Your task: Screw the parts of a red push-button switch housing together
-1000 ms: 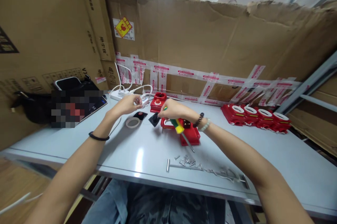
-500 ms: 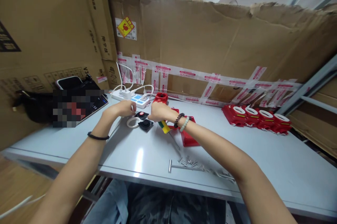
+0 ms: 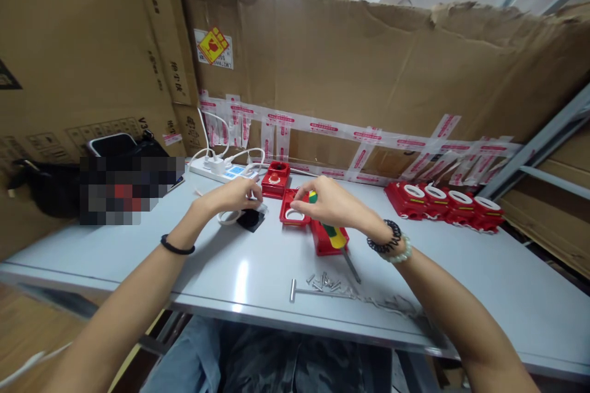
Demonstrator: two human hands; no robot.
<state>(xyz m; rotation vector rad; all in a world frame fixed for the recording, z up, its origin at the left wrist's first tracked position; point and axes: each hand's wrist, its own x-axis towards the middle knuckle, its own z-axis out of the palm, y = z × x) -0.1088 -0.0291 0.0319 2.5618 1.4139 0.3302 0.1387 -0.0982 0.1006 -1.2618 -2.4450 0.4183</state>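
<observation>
My right hand (image 3: 325, 199) holds a screwdriver (image 3: 338, 238) with a yellow and green handle against the palm, its shaft pointing down toward me. The thumb and forefinger reach over a red housing part (image 3: 286, 201) with a white ring in it. Fingers bent down, my left hand (image 3: 239, 194) is over a black square piece (image 3: 251, 219). Its fingertips are close together, and what they hold I cannot make out. A white ring (image 3: 227, 218) lies beside that piece. Partly under my right hand is another red housing (image 3: 326, 240).
Behind stand a red box with a red button (image 3: 275, 179) and a white power strip (image 3: 203, 166) with cables. Several red housings (image 3: 445, 202) line up at right. Screws (image 3: 325, 282) and a T-handled tool (image 3: 293, 290) lie near the front edge. A black bag (image 3: 46, 190) sits left.
My right hand has moved right with the screwdriver, uncovering the red box and the ringed housing part. My left hand has moved right, over the black pieces; the red-topped one no longer shows there.
</observation>
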